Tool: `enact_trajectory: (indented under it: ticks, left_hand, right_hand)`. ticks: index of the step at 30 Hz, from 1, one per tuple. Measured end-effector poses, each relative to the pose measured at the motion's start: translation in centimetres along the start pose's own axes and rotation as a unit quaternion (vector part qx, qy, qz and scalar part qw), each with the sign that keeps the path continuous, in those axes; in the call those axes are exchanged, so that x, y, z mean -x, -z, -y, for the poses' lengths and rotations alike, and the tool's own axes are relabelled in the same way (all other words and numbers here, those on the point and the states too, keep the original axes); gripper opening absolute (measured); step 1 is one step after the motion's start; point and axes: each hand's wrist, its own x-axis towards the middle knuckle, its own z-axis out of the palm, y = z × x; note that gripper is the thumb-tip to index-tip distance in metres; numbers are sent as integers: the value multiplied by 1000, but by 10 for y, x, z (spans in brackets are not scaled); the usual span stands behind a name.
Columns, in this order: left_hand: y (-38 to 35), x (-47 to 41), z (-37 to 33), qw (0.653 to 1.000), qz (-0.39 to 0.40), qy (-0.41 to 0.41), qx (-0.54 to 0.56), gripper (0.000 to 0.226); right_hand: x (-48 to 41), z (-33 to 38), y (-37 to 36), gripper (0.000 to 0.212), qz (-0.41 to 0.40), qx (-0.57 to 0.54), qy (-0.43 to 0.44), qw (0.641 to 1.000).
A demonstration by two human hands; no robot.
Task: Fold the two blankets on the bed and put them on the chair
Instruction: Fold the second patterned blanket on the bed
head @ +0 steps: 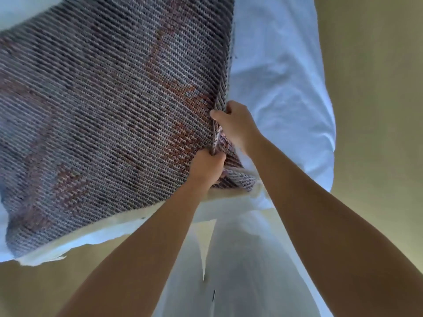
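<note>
Likely soft, limp, fairly heavy blanket [103, 99], best taken by corners; left grip [207, 167] and right grip [235, 124] clenched on bunched edge.

I read this as a bedroom in a home: a wrinkled white bed sheet [281, 76] runs up through my view, a grey-purple woven blanket [103, 110] with rust-orange patches spreads over it, and plain tan floor [377, 110] shows alongside.
</note>
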Motion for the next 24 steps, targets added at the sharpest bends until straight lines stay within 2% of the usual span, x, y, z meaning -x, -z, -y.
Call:
enact_trajectory:
  ticks: [3,5,9,12,15,20,24]
  left_hand:
    - [40,10,35,1000,-13,14,25,22]
    - [68,14,61,998,-47,25,44,25]
    - [137,21,114,972,-112,80,192,28]
    - [188,21,151,950,-155,78,259,30]
    - [242,19,199,945,-206,19,252,20]
    - [328,18,271,955,-248,-37,160,25]
    - [375,11,313,954,-265,-49,131,26]
  right_hand:
    - [12,20,-43,25,23,20,25,999]
    - [20,31,-80,34,39,36,26,998]
    - [42,54,-169,28,71,61,40,995]
    - [53,69,-234,33,74,62,42,994]
    - [60,86,-308,31,73,79,43,993]
    - [58,107,-418,23,94,105,40,989]
    - [50,113,-486,31,80,161,56,982]
